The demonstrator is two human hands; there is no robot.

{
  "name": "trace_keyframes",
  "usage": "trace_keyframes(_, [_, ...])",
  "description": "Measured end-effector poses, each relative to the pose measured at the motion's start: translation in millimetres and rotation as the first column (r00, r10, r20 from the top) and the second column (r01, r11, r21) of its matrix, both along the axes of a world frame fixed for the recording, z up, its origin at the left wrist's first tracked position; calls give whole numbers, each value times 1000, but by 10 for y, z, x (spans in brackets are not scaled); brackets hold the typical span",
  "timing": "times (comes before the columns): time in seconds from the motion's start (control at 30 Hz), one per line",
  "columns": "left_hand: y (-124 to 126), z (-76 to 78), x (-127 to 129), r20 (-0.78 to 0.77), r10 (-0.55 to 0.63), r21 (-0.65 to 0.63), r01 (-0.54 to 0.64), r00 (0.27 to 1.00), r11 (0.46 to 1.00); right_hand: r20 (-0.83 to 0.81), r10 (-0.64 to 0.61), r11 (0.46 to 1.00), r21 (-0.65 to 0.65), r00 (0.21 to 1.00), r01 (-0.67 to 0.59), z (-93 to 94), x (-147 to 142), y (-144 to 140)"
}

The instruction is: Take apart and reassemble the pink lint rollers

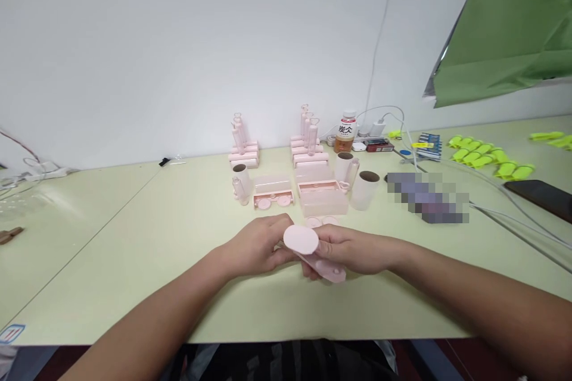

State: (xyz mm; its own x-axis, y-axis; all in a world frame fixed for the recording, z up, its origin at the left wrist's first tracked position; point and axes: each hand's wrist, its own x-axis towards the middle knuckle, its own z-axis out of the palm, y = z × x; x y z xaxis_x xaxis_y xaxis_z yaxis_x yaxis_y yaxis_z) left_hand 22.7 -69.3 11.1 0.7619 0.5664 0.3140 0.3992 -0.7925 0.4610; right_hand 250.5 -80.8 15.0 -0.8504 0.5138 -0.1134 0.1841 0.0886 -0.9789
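A pale pink plastic piece (301,239) with a flat oval end is held over the near middle of the table. Its longer part slants down to the right. My left hand (263,244) is closed on its left side, fingertips partly hidden behind the oval end. From the right my right hand (353,248) grips it, thumb along its side. Just beyond the hands lie an open pink case (273,197) with round recesses and a second pink case (322,190) with a translucent cover. A flat pink part (322,221) with round shapes is half hidden behind my hands.
Pink cases (244,159) stand stacked at the back, with more cases (310,158) to their right. White cups (365,191) with brown insides flank the open cases. A labelled bottle (347,131), cables, a dark phone (543,197) and yellow-green pieces (476,152) lie rightward.
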Motion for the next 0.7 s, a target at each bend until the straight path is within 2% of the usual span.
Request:
trace_keyframes(0.13, [-42,23,24,-65,73,-53,-76,995,996,16,-15,999,-32,1000,16,-24,-24,-21])
trace_keyframes(0.27, [-76,36,65,-218,47,-122,-75,975,990,30,5,1000,-15,1000,-4,-47,-43,-45])
trace_keyframes(0.33, [-94,46,96,-295,48,-125,-89,954,988,37,-35,996,80,999,32,-51,-49,-56])
trace_keyframes(0.43, [-132,84,140,-364,71,-143,-131,929,981,52,-110,963,253,993,94,-53,-56,-79])
trace_keyframes(0.57, [-157,151,138,-392,23,-227,-121,920,966,116,-143,910,406,983,85,-36,-48,-117])
trace_keyframes(0.63, [-117,171,92,-394,50,-250,-159,918,955,138,-176,871,483,975,90,-2,-24,-119])
trace_keyframes(0.7, [-44,183,22,-351,130,-249,-226,927,942,157,-240,822,558,958,114,40,11,-93])
